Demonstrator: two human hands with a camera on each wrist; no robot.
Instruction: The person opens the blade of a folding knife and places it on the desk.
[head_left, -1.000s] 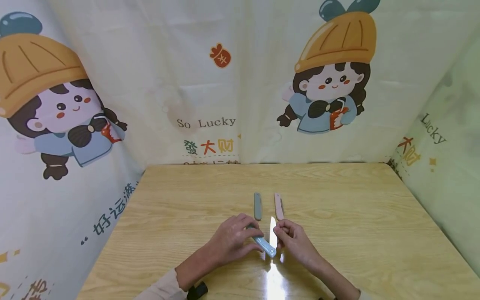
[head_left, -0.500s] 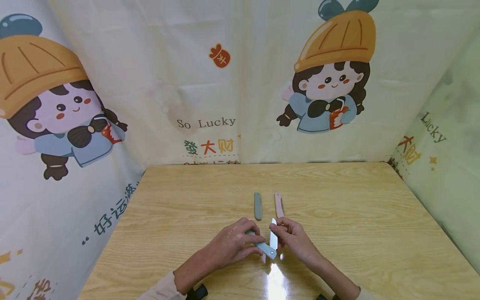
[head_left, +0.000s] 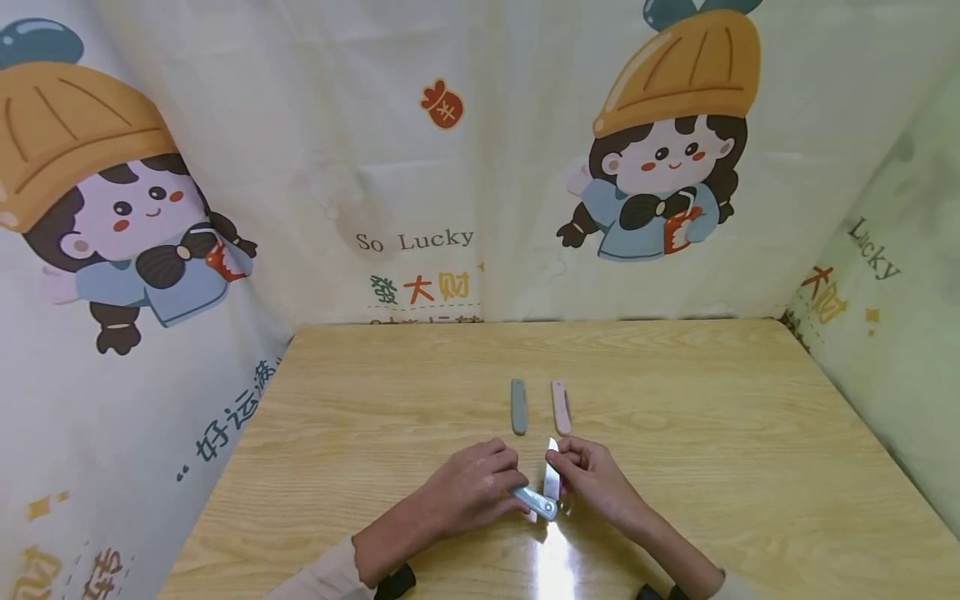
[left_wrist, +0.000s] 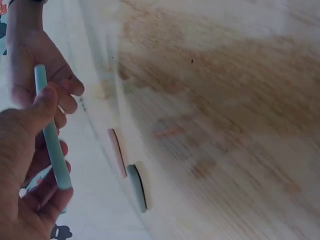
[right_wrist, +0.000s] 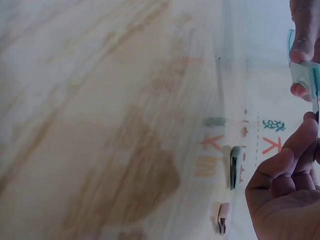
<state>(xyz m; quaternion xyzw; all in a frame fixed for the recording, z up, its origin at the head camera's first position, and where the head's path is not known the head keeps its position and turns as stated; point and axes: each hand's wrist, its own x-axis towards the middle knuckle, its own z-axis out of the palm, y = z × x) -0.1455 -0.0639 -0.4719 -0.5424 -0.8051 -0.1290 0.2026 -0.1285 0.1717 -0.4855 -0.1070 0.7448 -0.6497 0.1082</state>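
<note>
A light blue folding knife (head_left: 536, 502) is held above the table with its blade partly out. My left hand (head_left: 474, 485) grips the handle between thumb and fingers. Thumb and fingers of my right hand (head_left: 598, 483) pinch the shiny blade (head_left: 552, 482), its tip pointing away from me. In the left wrist view the handle (left_wrist: 56, 155) lies across the left fingers, with the right hand (left_wrist: 37, 65) behind it. The right wrist view catches only part of the knife (right_wrist: 302, 75) at its edge. Beyond the hands lie a grey-green folded knife (head_left: 519, 407) and a pink folded knife (head_left: 561, 407).
The wood-grain table (head_left: 375, 375) reflects a bright light near its front. A printed curtain (head_left: 525, 167) hangs behind it and along both sides.
The left hand has swung the knife's handle lower, so the angle between handle and blade is wider. The right hand keeps pinching the blade. The head view has shifted slightly.
</note>
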